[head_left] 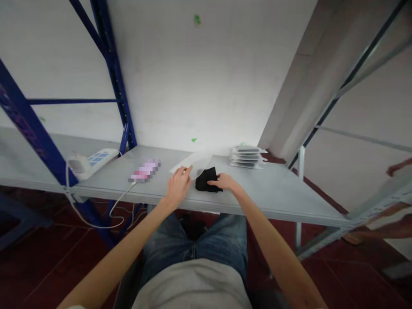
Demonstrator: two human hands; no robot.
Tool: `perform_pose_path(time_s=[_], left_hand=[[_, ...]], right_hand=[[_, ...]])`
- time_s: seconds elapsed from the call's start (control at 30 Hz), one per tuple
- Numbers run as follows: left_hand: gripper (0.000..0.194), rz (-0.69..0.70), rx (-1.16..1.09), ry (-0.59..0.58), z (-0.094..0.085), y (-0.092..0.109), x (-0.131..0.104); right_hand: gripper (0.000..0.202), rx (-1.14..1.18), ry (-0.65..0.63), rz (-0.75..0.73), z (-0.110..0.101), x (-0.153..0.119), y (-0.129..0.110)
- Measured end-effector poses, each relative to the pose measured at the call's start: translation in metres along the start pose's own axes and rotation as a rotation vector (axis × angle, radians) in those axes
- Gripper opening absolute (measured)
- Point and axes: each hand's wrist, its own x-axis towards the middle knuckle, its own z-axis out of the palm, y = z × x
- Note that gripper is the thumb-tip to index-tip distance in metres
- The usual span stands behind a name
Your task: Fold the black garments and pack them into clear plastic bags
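My left hand (179, 184) wears a ring and is closed at the near edge of a translucent plastic bag (200, 162), its index finger lying against it. The bag rests on the grey shelf top, sloping up toward the wall. Just right of it, my right hand (225, 182) grips a folded black cloth item (206, 180) by its right side, thumb on top. Its exact kind cannot be made out. The cloth lies on the shelf close to the front edge, touching or almost touching the bag's near corner.
A stack of flat clear-wrapped packs (247, 156) stands at the back right. To the left lie a blurred pink phone (144, 171) on a white cable and a white power strip (99, 161). Blue rack posts (112, 64) rise on the left. Another person's arm shows at far right.
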Motion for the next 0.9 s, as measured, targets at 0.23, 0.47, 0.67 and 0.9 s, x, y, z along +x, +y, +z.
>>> perform_pose_path(time_s=[0.23,0.47,0.67,0.9], left_hand=[[0.046,0.013,0.044,-0.008,0.003,-0.003,-0.001],[0.046,-0.036,0.04,-0.044,-0.001,-0.004,0.001],[0.055,-0.008,0.029,-0.061,0.007,-0.007,-0.001],[0.06,0.049,-0.016,-0.131,0.006,0.007,-0.002]], right_hand=[[0.023,0.128,-0.16,-0.015,-0.008,0.004,-0.011],[0.031,0.377,-0.11,-0.02,-0.004,-0.004,-0.018],[0.043,0.879,-0.115,-0.089,-0.016,-0.036,-0.007],[0.032,0.981,-0.393,-0.107,-0.019,-0.026,-0.007]])
